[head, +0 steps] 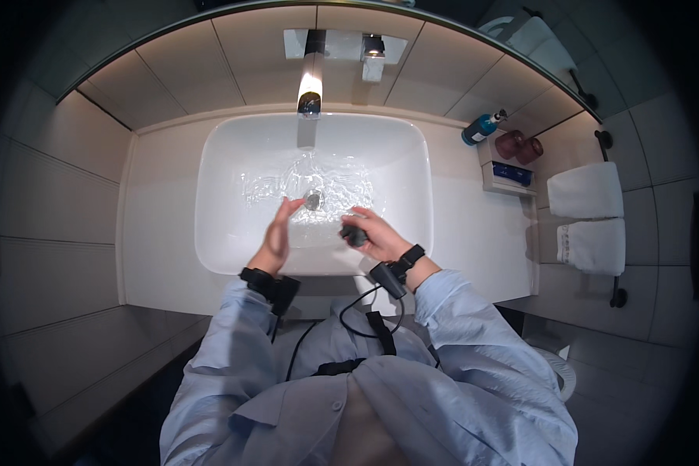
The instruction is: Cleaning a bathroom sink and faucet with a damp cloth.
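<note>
A white rectangular washbasin [221, 186] lies before me, with rippling water around its metal drain stopper [314, 200]. My left hand [276, 236] is over the basin's near left part, its fingers apart, close to the stopper and holding nothing. Over the near right part, my right hand [376, 233] grips a small dark object [354, 235], bunched or lumpy; what it is, I cannot tell. A wall-mounted faucet [310, 87] reaches over the basin's far side, and its lever handle [373, 58] is to the right. Black straps with devices and cables sit on both wrists.
On the pale countertop [460, 233] at the right stand a blue pump bottle [476, 131], two dark red cups [518, 147] and a small tray [492, 180] with a blue packet [512, 173]. White towels [587, 192] hang on the right wall. A mirror edge runs above the faucet.
</note>
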`<state>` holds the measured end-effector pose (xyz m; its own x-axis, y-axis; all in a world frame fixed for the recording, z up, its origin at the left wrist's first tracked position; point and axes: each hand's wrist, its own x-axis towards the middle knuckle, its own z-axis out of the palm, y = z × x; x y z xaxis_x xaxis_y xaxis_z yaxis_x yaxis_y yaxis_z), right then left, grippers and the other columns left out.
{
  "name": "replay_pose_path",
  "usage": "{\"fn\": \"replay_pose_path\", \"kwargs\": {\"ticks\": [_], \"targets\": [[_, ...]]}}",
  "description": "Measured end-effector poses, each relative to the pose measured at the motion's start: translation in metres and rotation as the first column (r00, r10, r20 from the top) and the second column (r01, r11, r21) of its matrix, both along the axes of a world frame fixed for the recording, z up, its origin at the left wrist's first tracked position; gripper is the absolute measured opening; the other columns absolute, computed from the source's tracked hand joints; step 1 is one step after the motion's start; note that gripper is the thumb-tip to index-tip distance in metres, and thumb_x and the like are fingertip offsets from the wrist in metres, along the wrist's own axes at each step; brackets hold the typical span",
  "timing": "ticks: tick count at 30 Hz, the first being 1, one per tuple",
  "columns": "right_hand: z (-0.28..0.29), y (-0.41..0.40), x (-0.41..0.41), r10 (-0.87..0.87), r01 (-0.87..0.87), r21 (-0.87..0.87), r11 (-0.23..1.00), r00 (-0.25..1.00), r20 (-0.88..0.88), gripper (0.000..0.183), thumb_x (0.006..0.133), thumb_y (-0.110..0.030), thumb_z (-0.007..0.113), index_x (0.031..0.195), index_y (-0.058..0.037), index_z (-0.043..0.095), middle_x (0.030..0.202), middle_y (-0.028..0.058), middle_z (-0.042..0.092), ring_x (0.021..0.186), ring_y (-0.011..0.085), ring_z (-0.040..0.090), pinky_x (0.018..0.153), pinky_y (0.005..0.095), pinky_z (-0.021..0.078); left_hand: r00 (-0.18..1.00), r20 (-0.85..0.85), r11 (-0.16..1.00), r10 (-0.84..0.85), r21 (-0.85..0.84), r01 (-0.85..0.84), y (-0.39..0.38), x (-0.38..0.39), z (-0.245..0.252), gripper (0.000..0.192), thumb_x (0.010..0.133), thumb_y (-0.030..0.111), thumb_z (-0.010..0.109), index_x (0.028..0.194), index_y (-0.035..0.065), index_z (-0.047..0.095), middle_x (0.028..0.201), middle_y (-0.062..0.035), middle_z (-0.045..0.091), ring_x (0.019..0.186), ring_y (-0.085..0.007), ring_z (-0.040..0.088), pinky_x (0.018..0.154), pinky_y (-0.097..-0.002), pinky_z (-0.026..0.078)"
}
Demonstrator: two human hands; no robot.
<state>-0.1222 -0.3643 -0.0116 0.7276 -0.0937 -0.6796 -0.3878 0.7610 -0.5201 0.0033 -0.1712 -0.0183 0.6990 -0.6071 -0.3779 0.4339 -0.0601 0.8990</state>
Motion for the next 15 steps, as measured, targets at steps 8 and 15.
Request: {"fn": "replay_pose_path", "kwargs": {"ticks": [8,15], "targets": [[-0.009,-0.043,-0.023,-0.079,0.064,-0.200,0.978,0.995,-0.067,0.067,0.081,0.007,0.069,0.139,-0.0020,0.036,0.108,0.0136,0.055,0.090,0.0201,0.062,0.072,0.0294,0.0556,0.958,-0.245,0.981,0.147,-0.086,-0.173,0.066,0.022,-0.002,0.039,0.103,0.035,0.040,0.122,0.0055,0.057,0.115,-0.0079,0.064,0.112,-0.0182,0.057,0.099,-0.0348,0.040],[-0.018,-0.032,-0.039,-0.146,0.144,-0.162,0.976,0.989,-0.002,0.058,0.083,0.012,0.061,0.136,0.0015,0.041,0.108,0.0159,0.058,0.083,0.0188,0.061,0.064,0.0269,0.0525,0.967,-0.228,0.987,0.114,-0.084,-0.136,0.064,0.019,-0.007,0.030,0.101,0.025,0.042,0.118,0.0045,0.057,0.115,-0.0103,0.063,0.110,-0.0222,0.059,0.097,-0.0359,0.043]]}}
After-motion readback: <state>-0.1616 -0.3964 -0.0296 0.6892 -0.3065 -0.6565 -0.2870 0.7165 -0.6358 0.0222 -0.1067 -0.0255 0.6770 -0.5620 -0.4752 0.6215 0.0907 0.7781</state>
